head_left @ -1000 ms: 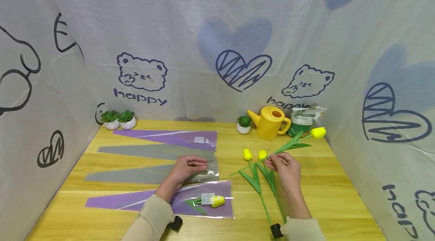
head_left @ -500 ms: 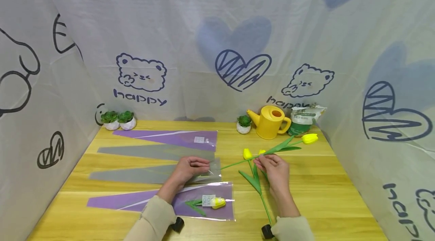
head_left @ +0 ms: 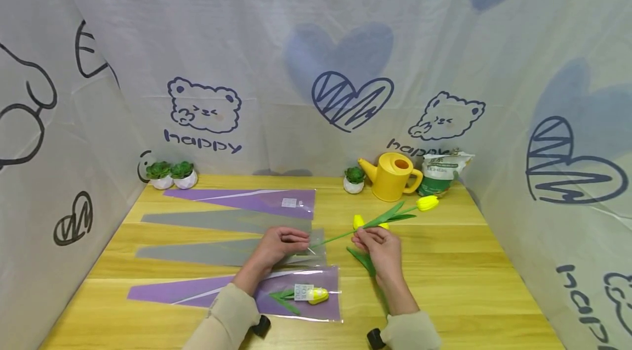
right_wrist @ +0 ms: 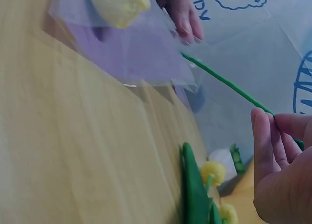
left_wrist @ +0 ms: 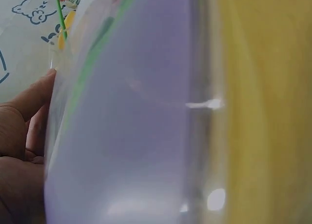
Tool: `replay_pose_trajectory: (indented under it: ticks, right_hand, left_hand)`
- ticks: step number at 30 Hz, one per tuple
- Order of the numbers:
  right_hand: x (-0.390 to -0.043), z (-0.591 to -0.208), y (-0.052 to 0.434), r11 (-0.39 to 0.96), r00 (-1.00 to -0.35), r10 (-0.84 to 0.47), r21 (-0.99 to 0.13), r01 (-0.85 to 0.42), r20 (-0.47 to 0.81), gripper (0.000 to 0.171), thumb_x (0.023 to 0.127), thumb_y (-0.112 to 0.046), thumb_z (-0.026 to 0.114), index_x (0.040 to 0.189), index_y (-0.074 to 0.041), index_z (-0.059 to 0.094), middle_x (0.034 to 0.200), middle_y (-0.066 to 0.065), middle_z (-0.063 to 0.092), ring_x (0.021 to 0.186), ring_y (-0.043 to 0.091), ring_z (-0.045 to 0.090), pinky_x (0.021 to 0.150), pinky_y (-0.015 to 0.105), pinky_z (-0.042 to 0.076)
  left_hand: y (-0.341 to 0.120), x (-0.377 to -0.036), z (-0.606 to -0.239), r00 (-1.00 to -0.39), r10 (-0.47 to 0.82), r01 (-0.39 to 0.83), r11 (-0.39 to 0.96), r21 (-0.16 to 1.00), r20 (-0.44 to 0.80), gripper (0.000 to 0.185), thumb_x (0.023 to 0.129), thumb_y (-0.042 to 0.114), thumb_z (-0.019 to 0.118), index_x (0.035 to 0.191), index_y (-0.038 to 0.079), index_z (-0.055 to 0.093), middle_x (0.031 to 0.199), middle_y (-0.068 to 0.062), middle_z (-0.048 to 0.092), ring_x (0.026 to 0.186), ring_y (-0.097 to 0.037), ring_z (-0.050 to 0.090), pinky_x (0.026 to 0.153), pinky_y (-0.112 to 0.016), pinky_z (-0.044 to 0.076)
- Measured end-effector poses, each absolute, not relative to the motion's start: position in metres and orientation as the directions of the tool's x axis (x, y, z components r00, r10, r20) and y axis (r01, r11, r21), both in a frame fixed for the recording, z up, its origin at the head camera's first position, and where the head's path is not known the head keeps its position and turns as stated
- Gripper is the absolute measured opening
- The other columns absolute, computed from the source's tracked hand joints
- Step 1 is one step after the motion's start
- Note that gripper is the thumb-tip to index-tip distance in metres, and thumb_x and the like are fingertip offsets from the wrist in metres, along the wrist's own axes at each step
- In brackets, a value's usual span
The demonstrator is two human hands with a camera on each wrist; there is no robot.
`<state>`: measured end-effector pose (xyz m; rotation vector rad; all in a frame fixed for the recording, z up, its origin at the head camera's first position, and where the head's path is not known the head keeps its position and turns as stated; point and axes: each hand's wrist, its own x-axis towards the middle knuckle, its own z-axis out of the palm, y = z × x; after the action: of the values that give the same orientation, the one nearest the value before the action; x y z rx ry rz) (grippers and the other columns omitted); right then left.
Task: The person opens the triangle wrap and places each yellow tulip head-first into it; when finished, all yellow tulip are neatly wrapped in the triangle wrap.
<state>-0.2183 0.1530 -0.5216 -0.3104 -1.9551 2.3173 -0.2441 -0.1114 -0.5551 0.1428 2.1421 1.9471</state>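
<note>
Currently my right fingers [right_wrist: 263,141] pinch a yellow, green-stemmed tulip [head_left: 383,215] below its leaves, stem tip at the grey tapered plastic sleeve [head_left: 217,251] my left fingers [right_wrist: 183,21] hold. Likely light, springy; grip there.

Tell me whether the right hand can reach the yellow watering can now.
Probably not without letting go first: the right hand pinches a yellow tulip by its stem, and its leaves stretch between that hand and the watering can.

Beige sleeves [head_left: 224,317], small black wrist devices [head_left: 376,338], bare hands [head_left: 382,252]
</note>
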Motion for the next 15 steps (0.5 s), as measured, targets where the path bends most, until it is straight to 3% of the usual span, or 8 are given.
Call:
replay_pose_trajectory:
  ticks: [4,9,15]
  right_hand:
    - [-0.218,-0.525,0.147,-0.164,-0.978,0.183,-0.984,0.073,-0.103,0.018,0.097,0.002,0.069,0.109,0.015,0.066,0.096,0.023,0.077,0.079,0.017,0.077,0.081,0.035,0.064]
    - [-0.218,-0.529,0.137,-0.189,-0.979,0.17,-0.979,0.076,-0.109,0.021,0.095,0.005,0.069,0.111,0.017,0.064,0.091,0.018,0.077,0.077,0.015,0.077,0.077,0.028,0.063]
    - [-0.218,-0.535,0.129,-0.2,-0.986,0.143,-0.978,0.058,-0.088,0.018,0.094,0.008,0.069,0.108,0.019,0.064,0.086,0.015,0.077,0.074,0.015,0.076,0.075,0.028,0.063]
  left_hand:
    - [-0.108,-0.244,-0.556,-0.963,0.246,-0.092,0.096,0.991,-0.113,0.031,0.085,0.008,0.085,0.114,-0.001,0.077,0.108,-0.013,0.08,0.092,-0.014,0.077,0.079,-0.021,0.058]
    - [-0.103,-0.245,-0.555,-0.96,0.264,-0.073,0.09,0.993,-0.094,0.032,0.086,0.005,0.083,0.115,-0.003,0.075,0.106,-0.015,0.079,0.093,-0.016,0.078,0.08,-0.022,0.06]
    - [-0.099,-0.245,-0.555,-0.963,0.258,-0.058,0.096,0.994,-0.081,0.031,0.085,0.005,0.084,0.114,-0.003,0.076,0.104,-0.014,0.08,0.089,-0.009,0.077,0.08,-0.021,0.059]
